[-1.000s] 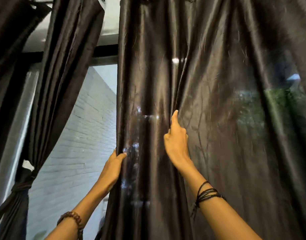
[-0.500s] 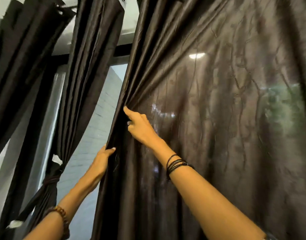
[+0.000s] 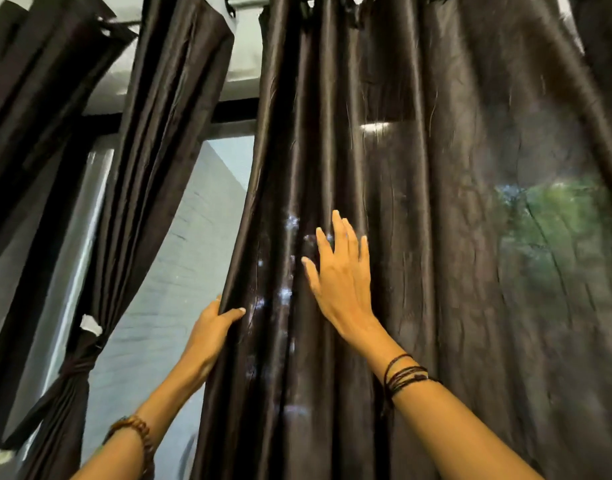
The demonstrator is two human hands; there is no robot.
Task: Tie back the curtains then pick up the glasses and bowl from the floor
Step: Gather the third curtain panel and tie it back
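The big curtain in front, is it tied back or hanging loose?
Hanging loose: the big curtain falls spread, no tie around it; the left hand grips its edge.

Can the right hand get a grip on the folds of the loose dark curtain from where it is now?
Probably yes. The right hand is spread open right against the loose curtain, with nothing between them. The left hand grips the curtain's left edge, clear of the right hand's path.

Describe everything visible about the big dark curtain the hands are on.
The big curtain is dark brown, glossy and satin-like, thin enough that greenery glows through its right part. It hangs untied from a rod in long vertical folds, finely wrinkled. The left hand has a grip on its left edge; the right hand lies open and flat against the folds.
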